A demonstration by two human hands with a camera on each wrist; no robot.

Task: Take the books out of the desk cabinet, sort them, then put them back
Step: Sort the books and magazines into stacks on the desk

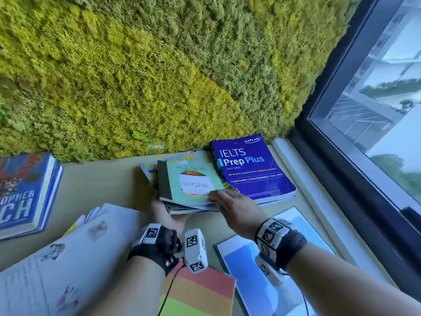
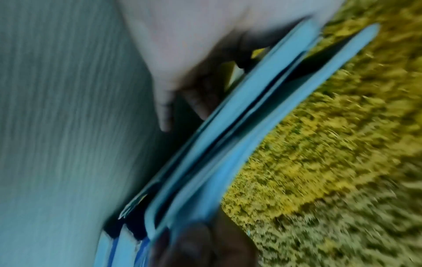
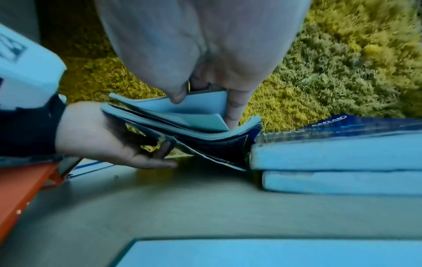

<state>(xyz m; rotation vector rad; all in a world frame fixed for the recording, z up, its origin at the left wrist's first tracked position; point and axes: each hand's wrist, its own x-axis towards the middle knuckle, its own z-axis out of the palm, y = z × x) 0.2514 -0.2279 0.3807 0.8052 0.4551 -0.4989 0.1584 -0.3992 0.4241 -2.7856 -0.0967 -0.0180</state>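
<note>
A stack of thin books [image 1: 182,207] is tilted up off the pale desk [image 1: 102,183] near the moss wall. My left hand [image 1: 167,213] is beneath it, palm up, gripping its near left side; the fingers are hidden under the books. On top lies a teal notebook [image 1: 193,181] with a white label reading STORA. My right hand [image 1: 217,196] pinches this notebook's near right corner, thumb [image 3: 175,94] on the cover and a finger [image 3: 233,112] curled down its edge. The left wrist view is blurred and shows only the book edges [image 2: 228,135].
A thick blue IELTS book [image 1: 250,169] lies right of the stack on another volume. A blue hardback [image 1: 25,192] sits far left. Open white pages [image 1: 68,258], a rainbow-striped book [image 1: 200,290] and a blue-and-white book [image 1: 262,270] lie near me. A window frame [image 1: 341,137] borders the right.
</note>
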